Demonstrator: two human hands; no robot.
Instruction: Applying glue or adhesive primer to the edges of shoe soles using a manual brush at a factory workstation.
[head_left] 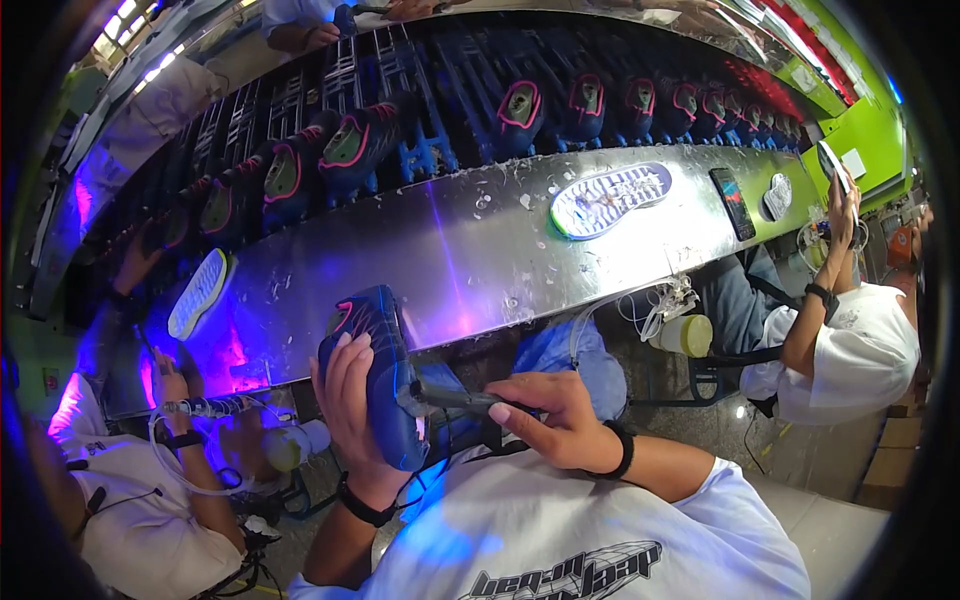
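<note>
My left hand is wrapped round a dark blue shoe upper with a pink-trimmed collar, holding it tilted up in front of my body. My right hand grips a slim dark brush-like tool between thumb and fingers. The tool's head meets the lower side of the shoe; its exact tip is hard to make out. Beyond the hands, a white patterned sole lies on the metal bench. Another pale sole rests on the bench at the left.
A row of dark shoes with pink trim stands on a blue rack conveyor behind the bench. A phone and a small pale sole-shaped piece lie at the right. Co-workers sit on both sides; a yellowish container hangs below the bench.
</note>
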